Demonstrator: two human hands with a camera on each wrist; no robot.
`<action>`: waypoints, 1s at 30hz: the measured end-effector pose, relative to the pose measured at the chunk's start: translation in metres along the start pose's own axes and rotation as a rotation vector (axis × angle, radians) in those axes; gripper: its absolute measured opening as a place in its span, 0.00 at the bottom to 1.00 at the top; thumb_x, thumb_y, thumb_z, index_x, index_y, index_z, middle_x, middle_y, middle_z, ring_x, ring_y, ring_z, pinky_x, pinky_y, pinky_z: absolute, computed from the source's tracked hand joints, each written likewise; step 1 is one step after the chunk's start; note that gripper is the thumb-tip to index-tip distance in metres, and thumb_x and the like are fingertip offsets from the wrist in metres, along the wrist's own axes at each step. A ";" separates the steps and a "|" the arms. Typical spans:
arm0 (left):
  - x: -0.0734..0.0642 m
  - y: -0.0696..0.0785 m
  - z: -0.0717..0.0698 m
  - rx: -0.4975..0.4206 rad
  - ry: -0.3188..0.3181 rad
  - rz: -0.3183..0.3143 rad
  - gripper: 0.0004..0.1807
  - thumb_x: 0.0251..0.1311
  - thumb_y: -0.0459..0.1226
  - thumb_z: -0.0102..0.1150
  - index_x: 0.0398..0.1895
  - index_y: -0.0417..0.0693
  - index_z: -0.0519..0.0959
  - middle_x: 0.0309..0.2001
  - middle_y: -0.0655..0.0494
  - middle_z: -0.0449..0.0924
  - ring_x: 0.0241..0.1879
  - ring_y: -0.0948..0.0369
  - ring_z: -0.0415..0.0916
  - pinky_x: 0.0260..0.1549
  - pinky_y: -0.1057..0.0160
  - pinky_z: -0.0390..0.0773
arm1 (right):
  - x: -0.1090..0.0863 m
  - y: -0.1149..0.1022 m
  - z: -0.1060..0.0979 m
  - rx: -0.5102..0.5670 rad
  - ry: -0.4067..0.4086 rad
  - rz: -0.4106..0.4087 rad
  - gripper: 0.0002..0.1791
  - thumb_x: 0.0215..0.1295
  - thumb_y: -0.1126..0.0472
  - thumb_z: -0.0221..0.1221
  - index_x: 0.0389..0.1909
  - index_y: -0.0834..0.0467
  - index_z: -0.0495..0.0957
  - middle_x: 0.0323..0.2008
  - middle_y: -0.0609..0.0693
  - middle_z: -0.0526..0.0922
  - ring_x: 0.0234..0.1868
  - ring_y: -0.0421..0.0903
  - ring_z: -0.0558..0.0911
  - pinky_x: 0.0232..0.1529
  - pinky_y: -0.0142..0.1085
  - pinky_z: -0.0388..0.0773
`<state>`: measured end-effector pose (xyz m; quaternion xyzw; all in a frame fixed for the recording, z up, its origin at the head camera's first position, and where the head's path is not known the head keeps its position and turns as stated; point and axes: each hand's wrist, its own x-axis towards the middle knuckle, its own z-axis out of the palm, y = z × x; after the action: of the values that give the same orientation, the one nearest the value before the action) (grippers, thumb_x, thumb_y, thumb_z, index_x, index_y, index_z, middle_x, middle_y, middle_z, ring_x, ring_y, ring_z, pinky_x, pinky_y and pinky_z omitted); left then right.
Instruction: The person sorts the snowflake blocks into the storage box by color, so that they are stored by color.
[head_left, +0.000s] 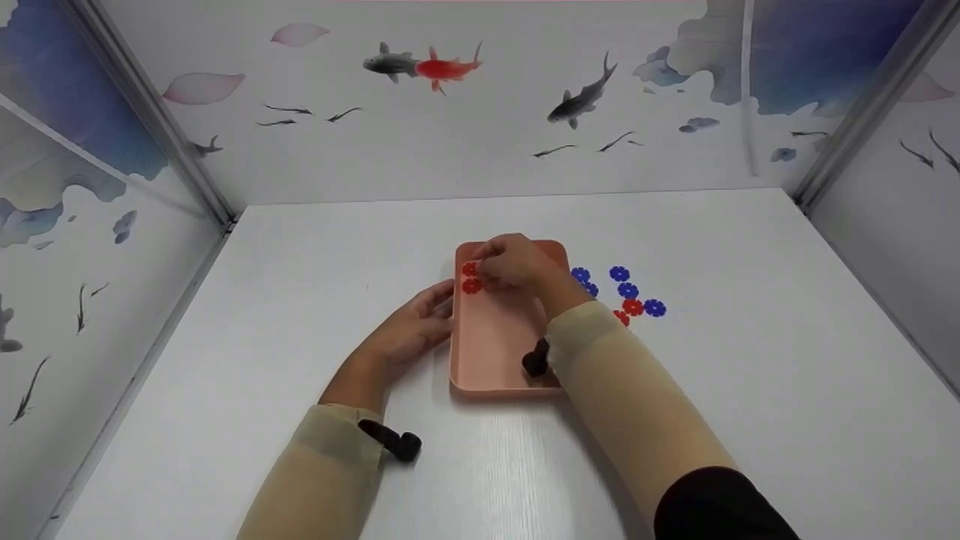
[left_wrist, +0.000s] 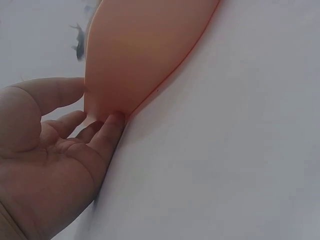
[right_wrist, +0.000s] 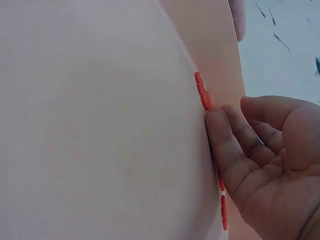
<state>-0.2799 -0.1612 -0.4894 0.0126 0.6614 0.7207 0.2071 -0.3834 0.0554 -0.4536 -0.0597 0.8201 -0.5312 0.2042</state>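
A pink rectangular tray (head_left: pixel 495 345) lies on the white table. My left hand (head_left: pixel 415 328) rests against its left outer side, and the left wrist view shows the thumb and fingertips touching the tray wall (left_wrist: pixel 145 45). Inside the tray's far part is my right hand (head_left: pixel 517 262), its fingertips low beside red flower-shaped plastic pieces (head_left: pixel 471 286). In the right wrist view, one fingertip touches the end of a red piece (right_wrist: pixel 202 91); the thumb stands apart from that finger. More red pieces (right_wrist: pixel 224 212) show past the fingers, partly hidden by the hand.
Right of the tray lie several blue flower-shaped pieces (head_left: pixel 619 274) and a few red ones (head_left: pixel 633 307), some partly behind the right forearm. Printed panels with fish (head_left: pixel 581 97) wall the table at the back and both sides.
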 end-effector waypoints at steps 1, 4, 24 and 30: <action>0.000 0.000 0.001 -0.007 -0.005 0.004 0.45 0.67 0.31 0.69 0.84 0.61 0.61 0.85 0.61 0.60 0.84 0.60 0.59 0.79 0.55 0.69 | 0.001 0.000 -0.001 0.001 0.001 -0.006 0.14 0.76 0.57 0.64 0.59 0.52 0.82 0.52 0.55 0.87 0.50 0.52 0.89 0.53 0.39 0.90; 0.001 0.001 0.002 -0.013 -0.012 0.008 0.44 0.68 0.30 0.67 0.84 0.60 0.61 0.85 0.61 0.60 0.84 0.61 0.58 0.80 0.55 0.68 | 0.004 -0.003 -0.005 0.039 -0.006 -0.030 0.13 0.77 0.57 0.64 0.59 0.51 0.82 0.54 0.55 0.87 0.51 0.51 0.89 0.55 0.39 0.90; 0.000 0.002 -0.001 0.007 0.011 -0.015 0.44 0.68 0.33 0.70 0.84 0.63 0.62 0.84 0.64 0.62 0.83 0.62 0.61 0.77 0.56 0.73 | -0.062 -0.038 -0.051 0.063 -0.015 -0.178 0.16 0.75 0.50 0.66 0.60 0.47 0.83 0.57 0.54 0.87 0.56 0.56 0.89 0.61 0.45 0.88; 0.001 -0.001 0.000 -0.014 0.014 -0.007 0.44 0.67 0.31 0.69 0.84 0.61 0.63 0.84 0.63 0.62 0.84 0.62 0.59 0.77 0.57 0.73 | -0.085 -0.020 -0.075 0.064 0.021 -0.221 0.18 0.75 0.50 0.66 0.61 0.50 0.82 0.55 0.55 0.86 0.55 0.57 0.89 0.56 0.39 0.90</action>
<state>-0.2804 -0.1613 -0.4906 0.0038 0.6579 0.7246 0.2053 -0.3389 0.1373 -0.3859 -0.1374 0.7934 -0.5768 0.1376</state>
